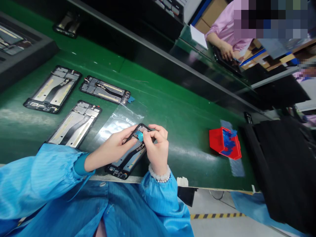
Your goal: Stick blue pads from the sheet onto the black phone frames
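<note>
An opened phone (pixel 132 158) without its back cover is tilted near the front edge of the bench, its inner parts facing up. My left hand (pixel 115 144) grips it along the left side, thumb lying across the frame. Near its top end is a small piece of blue film (pixel 140 135). The fingers of my right hand (pixel 158 146) are closed in a pinch at the film's right edge; the fingertips partly hide it. Several more opened phones lie to the left, among them one (pixel 75 123) beside my left sleeve and one (pixel 105 89) with a blue tab at its end.
A clear plastic sheet (pixel 116 121) lies behind my hands on the green bench (pixel 187 131). To the right stands a red bin (pixel 216 141) holding blue film scraps. A grey foam tray (pixel 41 49) is at far left. Across a dark shelf rail, a co-worker's hand (pixel 225 51) is at work.
</note>
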A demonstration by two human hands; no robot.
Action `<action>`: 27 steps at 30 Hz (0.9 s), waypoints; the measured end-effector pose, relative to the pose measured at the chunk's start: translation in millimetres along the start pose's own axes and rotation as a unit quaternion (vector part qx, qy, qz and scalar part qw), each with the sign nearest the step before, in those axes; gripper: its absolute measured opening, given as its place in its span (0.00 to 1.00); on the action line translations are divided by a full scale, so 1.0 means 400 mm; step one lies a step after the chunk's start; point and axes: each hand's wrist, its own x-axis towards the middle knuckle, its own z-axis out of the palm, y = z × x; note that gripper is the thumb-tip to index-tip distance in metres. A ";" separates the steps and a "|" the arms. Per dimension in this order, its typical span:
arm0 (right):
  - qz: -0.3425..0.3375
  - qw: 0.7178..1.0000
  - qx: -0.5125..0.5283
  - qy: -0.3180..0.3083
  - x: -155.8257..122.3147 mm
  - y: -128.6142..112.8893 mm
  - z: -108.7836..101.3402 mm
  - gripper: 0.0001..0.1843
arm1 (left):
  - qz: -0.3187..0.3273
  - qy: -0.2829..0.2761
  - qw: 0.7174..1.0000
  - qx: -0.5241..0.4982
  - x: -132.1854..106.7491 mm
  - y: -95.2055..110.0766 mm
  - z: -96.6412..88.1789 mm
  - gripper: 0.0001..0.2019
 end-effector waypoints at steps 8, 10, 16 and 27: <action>0.004 1.000 0.008 0.001 0.000 -0.003 0.005 0.15 | -0.005 -0.002 1.000 -0.001 -0.002 -0.001 0.002 0.24; 0.002 1.000 0.008 0.002 0.000 -0.004 0.005 0.14 | -0.003 -0.001 1.000 -0.002 -0.004 0.000 0.002 0.24; 0.004 1.000 0.000 0.000 -0.001 -0.005 0.004 0.15 | 0.015 0.007 1.000 -0.007 -0.005 0.003 0.005 0.23; -0.014 1.000 0.005 -0.005 -0.001 0.001 0.004 0.13 | 0.021 0.022 1.000 0.002 -0.007 0.004 0.006 0.21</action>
